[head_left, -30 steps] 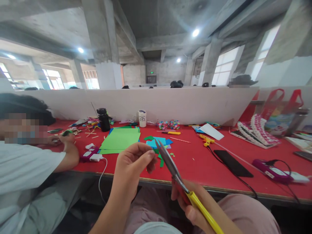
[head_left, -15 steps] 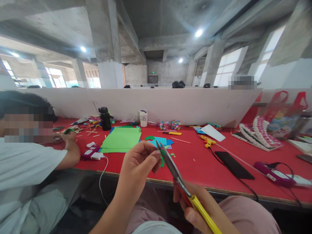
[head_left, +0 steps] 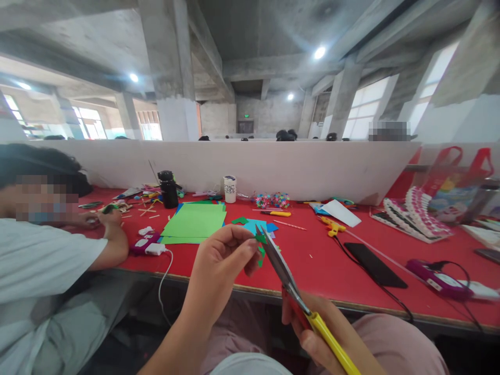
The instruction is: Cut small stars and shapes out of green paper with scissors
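My left hand [head_left: 228, 258] pinches a small piece of dark green paper [head_left: 260, 238] between thumb and forefinger. Wrapped round the yellow and red handles of a pair of scissors [head_left: 281, 265] is my right hand [head_left: 318, 325]. The scissor blades point up and left, slightly parted, with their tips at the green piece. Beyond my fingers, light blue paper [head_left: 250, 225] and another green scrap [head_left: 239, 221] lie on the red table [head_left: 312, 271]. A stack of light green sheets [head_left: 195, 221] lies to the left.
Along the back stand a black bottle [head_left: 168, 190] and a white cup [head_left: 230, 189], with a yellow utility knife [head_left: 279, 213] nearer. On the right are a yellow glue gun [head_left: 333, 227], a black phone [head_left: 375, 264] and a purple power strip [head_left: 439, 278]. A co-worker [head_left: 50, 260] sits at left.
My right hand and the scissors have shifted slightly right and down. The blades sit a little farther from my left fingertips, and more of the green piece shows. My left hand has barely moved.
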{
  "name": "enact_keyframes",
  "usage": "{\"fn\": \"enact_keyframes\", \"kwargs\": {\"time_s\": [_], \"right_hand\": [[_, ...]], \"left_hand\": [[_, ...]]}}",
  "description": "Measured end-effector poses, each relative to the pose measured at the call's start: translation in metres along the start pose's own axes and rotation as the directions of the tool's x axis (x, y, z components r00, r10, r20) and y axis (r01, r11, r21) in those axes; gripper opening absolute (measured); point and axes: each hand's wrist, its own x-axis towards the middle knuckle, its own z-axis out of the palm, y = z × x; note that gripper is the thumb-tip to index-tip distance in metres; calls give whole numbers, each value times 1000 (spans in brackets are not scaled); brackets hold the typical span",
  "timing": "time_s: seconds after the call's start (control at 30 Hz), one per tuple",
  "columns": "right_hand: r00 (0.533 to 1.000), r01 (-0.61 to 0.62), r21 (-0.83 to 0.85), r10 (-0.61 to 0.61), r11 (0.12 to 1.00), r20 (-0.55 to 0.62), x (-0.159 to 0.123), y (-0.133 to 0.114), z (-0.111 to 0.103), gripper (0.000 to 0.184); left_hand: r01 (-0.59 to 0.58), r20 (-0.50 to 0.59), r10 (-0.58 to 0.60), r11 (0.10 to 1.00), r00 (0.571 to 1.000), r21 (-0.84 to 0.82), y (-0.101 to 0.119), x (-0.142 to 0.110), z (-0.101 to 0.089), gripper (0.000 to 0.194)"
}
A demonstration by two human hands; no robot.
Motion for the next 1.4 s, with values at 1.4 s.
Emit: {"fn": "enact_keyframes", "kwargs": {"time_s": [1.4], "right_hand": [[1000,3,-140,1,990,25,0,-6,-4,40]], "left_hand": [[-7,-26,11,990,1000,144,0,-2,1,11]]}}
